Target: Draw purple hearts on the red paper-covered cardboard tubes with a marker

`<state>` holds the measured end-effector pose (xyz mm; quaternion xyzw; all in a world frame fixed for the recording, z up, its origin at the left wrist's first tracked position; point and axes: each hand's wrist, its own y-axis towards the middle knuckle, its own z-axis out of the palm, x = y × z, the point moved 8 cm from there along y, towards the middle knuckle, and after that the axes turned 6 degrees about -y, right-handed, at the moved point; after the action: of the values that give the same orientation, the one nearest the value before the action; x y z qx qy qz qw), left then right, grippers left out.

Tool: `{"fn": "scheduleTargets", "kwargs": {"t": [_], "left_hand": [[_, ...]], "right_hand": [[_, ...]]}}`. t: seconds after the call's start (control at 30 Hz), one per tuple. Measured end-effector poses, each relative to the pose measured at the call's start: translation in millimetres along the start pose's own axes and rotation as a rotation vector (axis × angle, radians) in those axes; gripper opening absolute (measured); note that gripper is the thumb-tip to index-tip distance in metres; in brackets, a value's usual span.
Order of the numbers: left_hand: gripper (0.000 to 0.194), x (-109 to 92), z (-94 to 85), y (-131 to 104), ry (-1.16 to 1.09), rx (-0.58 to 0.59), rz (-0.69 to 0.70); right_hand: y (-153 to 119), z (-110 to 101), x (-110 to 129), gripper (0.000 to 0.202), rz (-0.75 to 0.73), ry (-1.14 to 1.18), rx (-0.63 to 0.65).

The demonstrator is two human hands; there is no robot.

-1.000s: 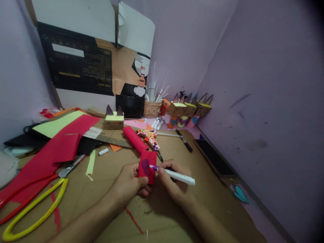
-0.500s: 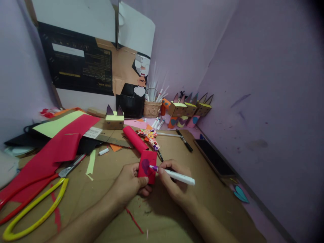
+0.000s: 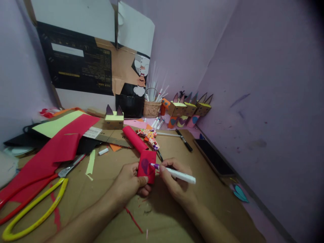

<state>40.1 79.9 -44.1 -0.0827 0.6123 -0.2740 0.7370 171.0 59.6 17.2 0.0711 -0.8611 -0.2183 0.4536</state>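
Observation:
My left hand (image 3: 131,180) grips a small red piece of paper (image 3: 150,157) by its lower left side, thumb on the front face. A dark purple heart-like shape is drawn on the paper. Between the fingers of my right hand (image 3: 176,182) is a white marker (image 3: 181,176), its purple tip at the right part of the drawn shape. Just behind the paper lies a red paper roll (image 3: 135,139). A glue gun with a flowery pattern (image 3: 151,137) rests right of the roll. To the left is a white marker cap (image 3: 103,152).
Scissors with red and yellow handles (image 3: 35,221) lie at the left beside red paper sheets (image 3: 60,148). A phone-like black slab (image 3: 214,157) lies along the right wall. Small eared cardboard boxes (image 3: 114,120) and a straw basket (image 3: 152,109) stand behind. A black marker (image 3: 184,140) lies nearer.
The marker tip has shifted slightly to the right and up on the paper, with my right hand. My left hand keeps its hold on the red paper.

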Motion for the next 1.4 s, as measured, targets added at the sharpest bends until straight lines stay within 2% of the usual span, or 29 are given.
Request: {"fn": "scheduleTargets", "kwargs": {"t": [0.27, 0.47, 0.7, 0.9, 1.1, 1.4], "left_hand": [[0.02, 1, 0.2, 0, -0.006, 0.011, 0.014], [0.02, -1, 0.2, 0, 0.009, -0.002, 0.01], [0.018, 0, 0.4, -1, 0.01, -0.006, -0.003], [0.019, 2, -3.5, -1, -0.027, 0.0, -0.034], [0.022, 2, -4.1, 0, -0.061, 0.037, -0.083], [0.024, 0, -0.5, 1, -0.035, 0.062, -0.035]], "right_hand": [[0, 5, 3, 0.013, -0.006, -0.012, 0.078], [0, 2, 1, 0.012, 0.005, 0.036, 0.008], [-1, 9, 2, 0.012, 0.008, 0.039, 0.094], [1, -4, -8, 0.015, 0.051, 0.052, -0.005], [3, -2, -13, 0.016, 0.066, 0.066, 0.01], [2, 5, -4, 0.012, 0.041, 0.073, 0.029]]}}
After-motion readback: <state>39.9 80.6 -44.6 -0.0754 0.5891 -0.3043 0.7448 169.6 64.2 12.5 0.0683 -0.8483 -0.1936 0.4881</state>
